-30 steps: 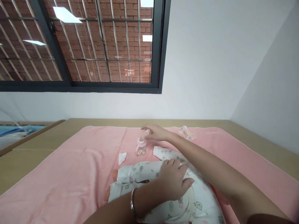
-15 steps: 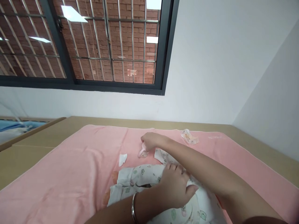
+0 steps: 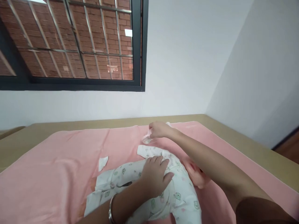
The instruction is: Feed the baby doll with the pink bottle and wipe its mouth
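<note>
A baby-sized figure in a white printed outfit (image 3: 184,189) lies on a pink cloth (image 3: 79,140), its head to the right, partly behind my right forearm. My left hand (image 3: 155,175), with a silver bangle at the wrist, rests flat on the outfit's middle, fingers apart. Beyond the figure, my right hand (image 3: 158,129) is closed on a small pale, partly clear item (image 3: 147,137) above the cloth; its exact kind is unclear. A small white piece (image 3: 103,163) lies near the figure's feet.
The cloth covers a tan padded surface (image 3: 217,130) with a raised edge. Behind it stand a white wall (image 3: 182,62) and a dark-framed window (image 3: 139,46) with metal bars. Something white shows just behind my right wrist.
The view has swung to the right. My right hand has moved rightward along the far side with the pale item, close to where the clear wrapper lay. My left hand stays on the outfit.
</note>
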`<state>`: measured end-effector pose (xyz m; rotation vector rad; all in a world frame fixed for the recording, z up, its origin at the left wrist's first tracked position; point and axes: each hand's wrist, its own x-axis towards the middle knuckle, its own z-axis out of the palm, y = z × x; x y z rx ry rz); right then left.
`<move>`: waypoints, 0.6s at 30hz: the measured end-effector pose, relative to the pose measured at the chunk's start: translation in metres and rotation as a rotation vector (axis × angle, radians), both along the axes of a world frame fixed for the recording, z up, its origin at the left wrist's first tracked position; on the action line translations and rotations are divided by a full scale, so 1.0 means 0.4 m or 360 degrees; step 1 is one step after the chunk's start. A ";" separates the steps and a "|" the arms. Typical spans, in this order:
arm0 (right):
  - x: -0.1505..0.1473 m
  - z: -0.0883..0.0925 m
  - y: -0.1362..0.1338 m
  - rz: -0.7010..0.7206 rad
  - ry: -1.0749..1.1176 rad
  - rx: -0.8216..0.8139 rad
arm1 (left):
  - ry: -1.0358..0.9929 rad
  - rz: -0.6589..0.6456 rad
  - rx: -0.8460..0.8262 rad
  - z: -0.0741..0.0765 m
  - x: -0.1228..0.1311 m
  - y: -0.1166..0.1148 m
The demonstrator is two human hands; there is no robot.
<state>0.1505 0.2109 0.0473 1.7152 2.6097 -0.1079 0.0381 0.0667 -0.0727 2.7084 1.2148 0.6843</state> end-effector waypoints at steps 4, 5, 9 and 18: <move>0.155 0.012 -0.016 -0.0375 -0.0078 -0.0108 | 0.0002 -0.0014 0.0044 -0.004 0.002 -0.001; 0.184 0.011 -0.021 -0.0432 -0.0096 -0.0141 | 0.0004 -0.0015 0.0052 -0.005 0.002 -0.001; 0.254 -0.009 -0.035 -0.0538 -0.0141 -0.0309 | 0.0018 -0.0018 0.0062 -0.009 0.003 0.002; 0.273 -0.053 -0.037 -0.0459 -0.0092 -0.0501 | 0.0033 -0.0014 0.0076 -0.012 0.003 0.004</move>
